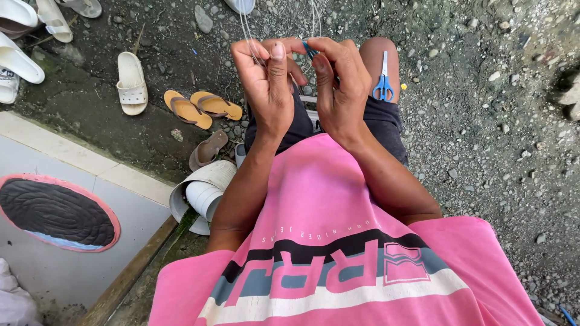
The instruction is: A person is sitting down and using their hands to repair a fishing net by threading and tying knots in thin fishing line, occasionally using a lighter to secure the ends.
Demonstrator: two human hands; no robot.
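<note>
My left hand [266, 84] and my right hand [338, 84] are raised close together in front of me, fingertips nearly touching. Between the fingers of both hands runs thin clear line [248, 27], several strands of it stretching away upward. My right hand also pinches a small blue tool [309, 49] at the fingertips. A pair of blue-handled scissors [382, 81] lies on my right knee, just right of my right hand. I sit in a pink shirt and dark shorts.
Gravel ground spreads ahead and to the right. Several sandals lie at left: white ones [132, 83], orange flip-flops [202, 107] and a brown one [208, 149]. White pipe pieces [202, 193] rest by a tiled step [90, 175] with an oval dark mat [57, 212].
</note>
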